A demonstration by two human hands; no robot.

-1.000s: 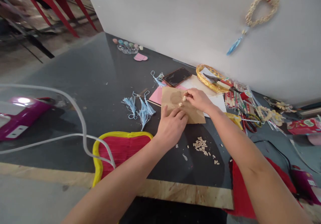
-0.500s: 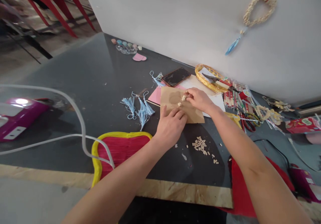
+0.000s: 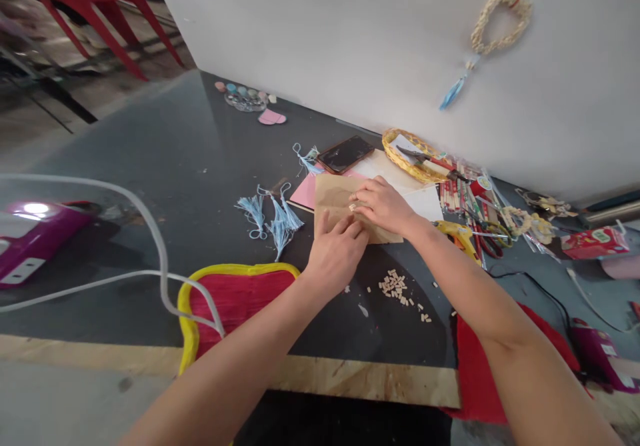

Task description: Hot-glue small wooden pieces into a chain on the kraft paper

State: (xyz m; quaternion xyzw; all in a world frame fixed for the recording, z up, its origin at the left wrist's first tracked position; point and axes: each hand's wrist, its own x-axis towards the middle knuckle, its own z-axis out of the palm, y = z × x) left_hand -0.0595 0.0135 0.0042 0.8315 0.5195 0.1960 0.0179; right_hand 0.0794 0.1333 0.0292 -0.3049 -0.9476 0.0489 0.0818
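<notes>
Dark worktop (image 3: 150, 153) meets pale wall (image 3: 325, 39). Person's L grip (image 3: 336, 249) lies flat on brown paper (image 3: 329, 190), fingers loosely spread, nothing seen held. R grip (image 3: 384, 206), fingertips drawn close together, is at tiny pale pieces (image 3: 353, 208) over same paper, just beyond L grip; too sm. to tell if pinched. Nr side of both grips: pale bits pile (image 3: 394, 285); L of L grip: blue tassels (image 3: 281, 226).

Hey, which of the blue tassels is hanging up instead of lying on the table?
The tassel below the heart-shaped ring, against the wall; the other tassels lie on the table.
</notes>
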